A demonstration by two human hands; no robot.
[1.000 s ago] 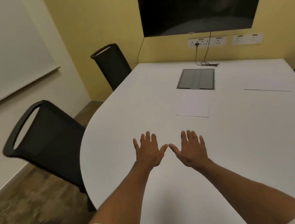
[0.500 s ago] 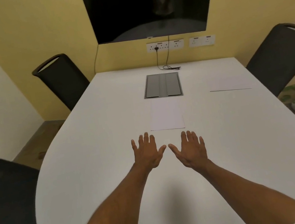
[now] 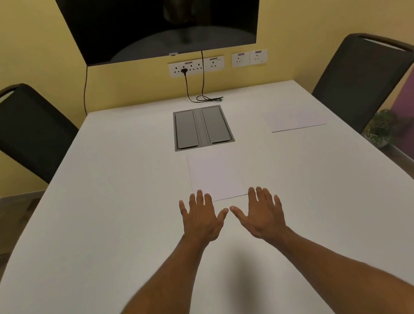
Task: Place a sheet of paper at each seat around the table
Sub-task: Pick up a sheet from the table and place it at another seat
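A white sheet of paper (image 3: pixel 214 173) lies flat in the middle of the white table (image 3: pixel 102 230), just below the grey cable hatch. A second sheet (image 3: pixel 296 119) lies near the right edge, in front of the right-hand black chair (image 3: pixel 360 77). The left-hand black chair (image 3: pixel 21 128) has no sheet in front of it. My left hand (image 3: pixel 201 220) and my right hand (image 3: pixel 261 215) hover palm down with fingers spread, side by side at the near edge of the middle sheet, holding nothing.
A grey cable hatch (image 3: pixel 202 127) is set into the table. A black cable (image 3: pixel 203 98) lies at the far edge below wall sockets (image 3: pixel 197 66). A dark screen (image 3: pixel 163 12) hangs on the yellow wall. A potted plant (image 3: pixel 382 127) stands on the floor at right.
The view has swung right and forward, so the table is now centred and both far chairs show. My hands, still spread, have come up to the near edge of the middle sheet.
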